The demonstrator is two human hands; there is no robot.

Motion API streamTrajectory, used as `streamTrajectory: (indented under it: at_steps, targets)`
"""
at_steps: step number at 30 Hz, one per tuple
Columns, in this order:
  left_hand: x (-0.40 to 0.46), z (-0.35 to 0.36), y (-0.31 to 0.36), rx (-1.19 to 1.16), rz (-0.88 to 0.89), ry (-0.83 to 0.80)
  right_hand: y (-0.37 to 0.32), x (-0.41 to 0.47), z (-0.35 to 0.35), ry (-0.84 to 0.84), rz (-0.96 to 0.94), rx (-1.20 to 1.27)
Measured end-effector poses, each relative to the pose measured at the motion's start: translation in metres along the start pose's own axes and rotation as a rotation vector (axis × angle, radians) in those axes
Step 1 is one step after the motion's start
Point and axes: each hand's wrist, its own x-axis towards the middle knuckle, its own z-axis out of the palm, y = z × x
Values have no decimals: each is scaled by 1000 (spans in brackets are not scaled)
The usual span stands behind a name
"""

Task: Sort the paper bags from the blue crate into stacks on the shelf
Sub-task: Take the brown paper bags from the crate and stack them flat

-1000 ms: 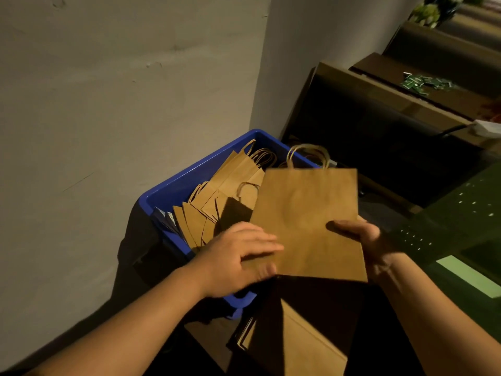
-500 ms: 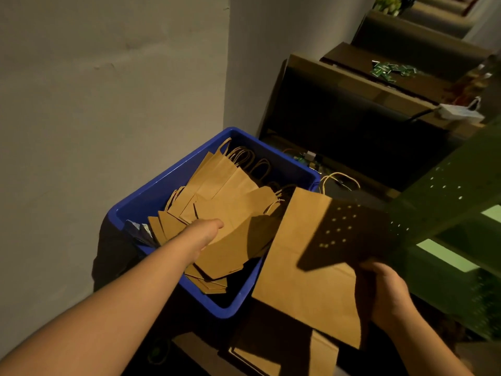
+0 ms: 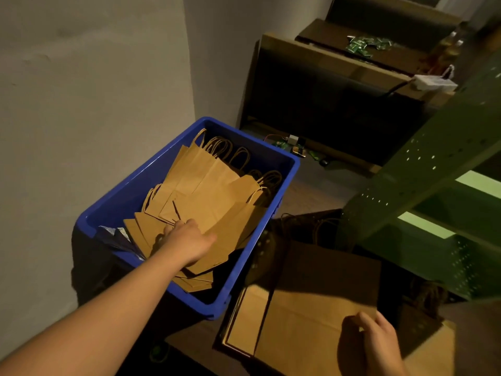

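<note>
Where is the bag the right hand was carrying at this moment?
In the head view it is at lower right: the paper bag lies on a stack right of the blue crate, with the right hand on its near edge.

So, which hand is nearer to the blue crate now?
Left. The left hand is inside the blue crate, resting on the paper bags. The right hand is outside it, on a stacked bag beside the crate.

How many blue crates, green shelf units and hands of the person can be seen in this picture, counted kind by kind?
Blue crate: 1
Green shelf unit: 1
Hands: 2, the left hand in the crate on the paper bags, the right hand on a bag outside it
Total: 4
</note>
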Motion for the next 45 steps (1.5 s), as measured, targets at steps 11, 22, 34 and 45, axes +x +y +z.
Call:
streamTrajectory:
  at_steps: [11, 22, 34, 45]
  targets:
    - [-6, 8, 16, -131, 169, 148, 9, 5, 38, -144, -62, -203]
    - [-10, 9, 13, -73, 139, 40, 22, 10, 62, 147, -277, -873]
    - [-14, -3, 16, 147, 94, -174, -119, -88, 116, -385, -569, -273]
    - [-1, -19, 20, 218, 75, -318, -138, -104, 156, -436, -546, -338]
